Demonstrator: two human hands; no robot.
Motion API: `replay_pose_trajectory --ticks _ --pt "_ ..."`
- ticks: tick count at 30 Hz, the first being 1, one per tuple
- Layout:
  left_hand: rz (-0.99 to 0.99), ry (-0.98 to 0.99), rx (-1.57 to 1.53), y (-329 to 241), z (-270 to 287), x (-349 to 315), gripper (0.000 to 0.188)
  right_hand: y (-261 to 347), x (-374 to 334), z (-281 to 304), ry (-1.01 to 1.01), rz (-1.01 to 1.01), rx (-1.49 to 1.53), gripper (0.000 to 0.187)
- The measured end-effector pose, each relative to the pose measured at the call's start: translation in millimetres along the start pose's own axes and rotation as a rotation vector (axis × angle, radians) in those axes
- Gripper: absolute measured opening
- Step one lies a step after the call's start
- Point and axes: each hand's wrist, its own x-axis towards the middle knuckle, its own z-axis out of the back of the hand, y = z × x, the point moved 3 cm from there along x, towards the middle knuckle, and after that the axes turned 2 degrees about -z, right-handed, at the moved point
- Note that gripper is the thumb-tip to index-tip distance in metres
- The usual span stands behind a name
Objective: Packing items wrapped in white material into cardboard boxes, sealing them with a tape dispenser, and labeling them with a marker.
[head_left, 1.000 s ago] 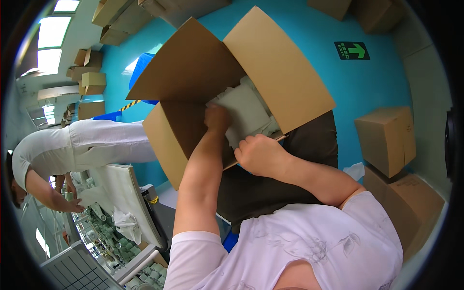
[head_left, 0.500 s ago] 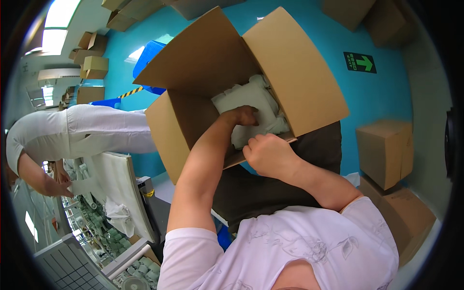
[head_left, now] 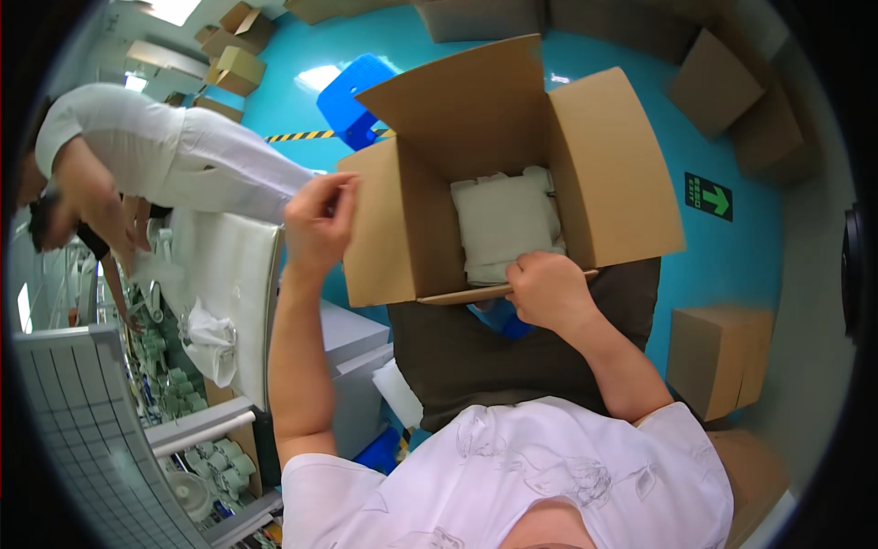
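An open cardboard box [head_left: 434,215] stands in front of me, its flaps spread outward. Inside lies a stack of white, soft-looking packets [head_left: 506,222], filling the right part of the bottom. My right hand [head_left: 551,291] is closed on the box's near flap, fingers over its edge. Raised beside the left flap [head_left: 377,242], my left hand [head_left: 318,222] has loosely bent fingers with a gap between them and the thumb. Nothing shows in it, and whether it touches the flap I cannot tell.
At left, a co-worker in white [head_left: 137,137] bends over a work table [head_left: 247,302] with a crumpled white bag [head_left: 212,343] and several green-grey parts. A blue stool [head_left: 355,96] stands beyond the box. Closed cartons [head_left: 718,357] stand at right.
My left hand has come out of the box, up and left past the left flap. The packets lie in full view, and my right hand still grips the near flap. My view has shifted.
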Motion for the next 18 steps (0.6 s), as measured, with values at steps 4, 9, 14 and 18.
replay_pose_trajectory --ticks 4,9,14,18 --pt "0.159 -0.255 0.324 60 88 -49 0.009 7 0 10 -0.009 -0.001 0.003 0.027" --pt "0.239 -0.431 0.280 77 86 -155 0.007 6 3 3 0.021 -0.069 -0.034 0.029" --pt "0.506 -0.417 0.313 84 22 -308 0.009 18 9 17 -0.051 -0.035 -0.058 0.030" --pt "1.128 -0.093 0.319 125 -53 -475 0.042 22 16 10 -0.035 -0.025 -0.073 0.029"
